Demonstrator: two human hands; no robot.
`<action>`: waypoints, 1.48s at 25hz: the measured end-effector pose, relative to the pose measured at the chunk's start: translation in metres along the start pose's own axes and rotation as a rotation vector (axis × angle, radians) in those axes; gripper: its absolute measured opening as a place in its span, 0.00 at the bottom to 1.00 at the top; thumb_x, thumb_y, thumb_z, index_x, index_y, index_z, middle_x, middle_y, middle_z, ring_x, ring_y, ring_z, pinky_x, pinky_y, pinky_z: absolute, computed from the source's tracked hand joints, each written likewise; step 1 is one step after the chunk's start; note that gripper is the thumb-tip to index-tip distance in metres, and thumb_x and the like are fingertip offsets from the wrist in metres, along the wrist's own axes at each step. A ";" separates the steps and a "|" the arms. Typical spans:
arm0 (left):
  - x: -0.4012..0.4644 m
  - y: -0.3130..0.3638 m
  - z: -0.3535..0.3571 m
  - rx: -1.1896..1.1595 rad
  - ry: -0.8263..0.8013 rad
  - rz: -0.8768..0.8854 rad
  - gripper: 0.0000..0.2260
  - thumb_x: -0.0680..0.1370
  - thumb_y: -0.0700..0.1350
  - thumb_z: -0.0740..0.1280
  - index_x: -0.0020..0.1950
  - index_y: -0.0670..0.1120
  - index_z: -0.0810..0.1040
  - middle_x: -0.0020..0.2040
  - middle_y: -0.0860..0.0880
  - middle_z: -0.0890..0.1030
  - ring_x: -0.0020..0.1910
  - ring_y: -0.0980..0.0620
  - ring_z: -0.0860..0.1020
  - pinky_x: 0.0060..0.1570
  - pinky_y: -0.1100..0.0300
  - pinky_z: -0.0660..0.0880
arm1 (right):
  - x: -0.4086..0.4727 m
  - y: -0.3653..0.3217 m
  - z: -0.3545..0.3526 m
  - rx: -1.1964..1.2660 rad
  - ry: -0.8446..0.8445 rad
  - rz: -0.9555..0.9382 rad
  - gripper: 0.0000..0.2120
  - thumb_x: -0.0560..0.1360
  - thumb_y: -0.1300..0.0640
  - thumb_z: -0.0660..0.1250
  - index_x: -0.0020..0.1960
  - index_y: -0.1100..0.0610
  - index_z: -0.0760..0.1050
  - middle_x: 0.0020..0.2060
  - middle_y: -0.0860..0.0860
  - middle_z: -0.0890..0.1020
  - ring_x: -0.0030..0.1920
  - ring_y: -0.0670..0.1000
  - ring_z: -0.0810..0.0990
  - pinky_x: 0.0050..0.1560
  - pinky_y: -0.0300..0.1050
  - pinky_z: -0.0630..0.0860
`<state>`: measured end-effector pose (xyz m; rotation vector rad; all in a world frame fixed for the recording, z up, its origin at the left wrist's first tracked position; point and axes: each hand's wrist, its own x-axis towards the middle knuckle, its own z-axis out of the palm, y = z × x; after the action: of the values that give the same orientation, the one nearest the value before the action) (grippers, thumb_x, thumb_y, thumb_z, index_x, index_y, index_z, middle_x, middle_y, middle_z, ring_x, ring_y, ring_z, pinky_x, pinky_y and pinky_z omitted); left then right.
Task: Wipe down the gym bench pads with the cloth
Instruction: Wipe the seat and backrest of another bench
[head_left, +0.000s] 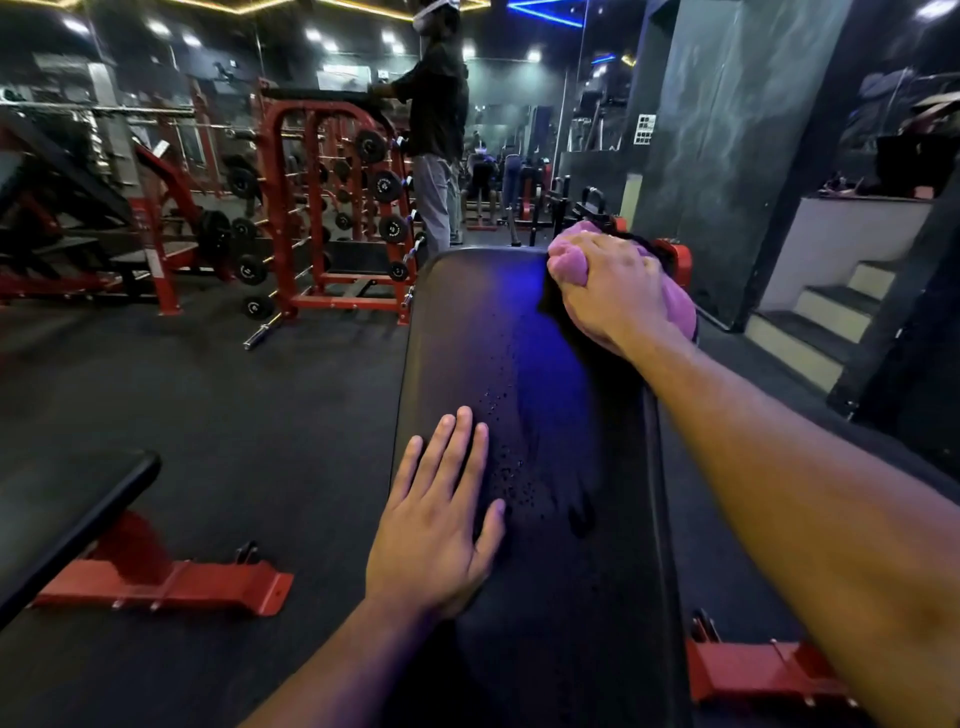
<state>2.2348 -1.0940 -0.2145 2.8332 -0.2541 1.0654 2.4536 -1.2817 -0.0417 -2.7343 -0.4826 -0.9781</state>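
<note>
From the head camera, a long black bench pad runs away from the viewer down the middle of the picture, its surface glossy with a blue light reflected along it and a scatter of small water droplets near its centre. The left hand lies flat on the pad's near left edge, palm down, fingers straight and slightly spread, holding nothing. The right hand reaches to the far right corner of the pad, its fingers curled round a bunched pink cloth and pressing it against the pad's edge there. Red frame feet show under the bench at lower right. To the left, a second black bench on a red base stands apart on the dark rubber floor. Farther back stands a red rack of weight plates, and beside it a person in dark clothes. Steps rise at the right.
</note>
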 end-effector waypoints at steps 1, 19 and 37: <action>0.000 -0.001 0.000 0.000 0.002 -0.002 0.31 0.84 0.56 0.55 0.84 0.44 0.58 0.85 0.47 0.55 0.84 0.49 0.53 0.81 0.45 0.53 | -0.005 -0.005 0.000 0.007 0.016 0.008 0.22 0.81 0.40 0.54 0.73 0.42 0.69 0.75 0.47 0.70 0.75 0.55 0.67 0.72 0.63 0.62; -0.008 -0.011 -0.007 0.013 -0.067 0.143 0.32 0.85 0.61 0.55 0.85 0.45 0.57 0.85 0.44 0.51 0.85 0.46 0.48 0.81 0.44 0.52 | 0.006 -0.066 -0.062 0.015 0.100 -0.420 0.24 0.75 0.41 0.60 0.68 0.51 0.72 0.60 0.57 0.74 0.58 0.59 0.72 0.59 0.58 0.74; -0.055 -0.003 -0.011 -0.059 -0.073 0.091 0.30 0.85 0.57 0.58 0.84 0.46 0.60 0.85 0.48 0.53 0.85 0.49 0.50 0.80 0.46 0.54 | -0.069 -0.076 0.003 -0.247 -0.012 -0.789 0.33 0.76 0.35 0.53 0.77 0.46 0.66 0.70 0.56 0.70 0.56 0.59 0.69 0.56 0.57 0.68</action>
<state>2.1877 -1.0827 -0.2430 2.8352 -0.4176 0.9547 2.3768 -1.2267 -0.0828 -2.7734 -1.6164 -1.2335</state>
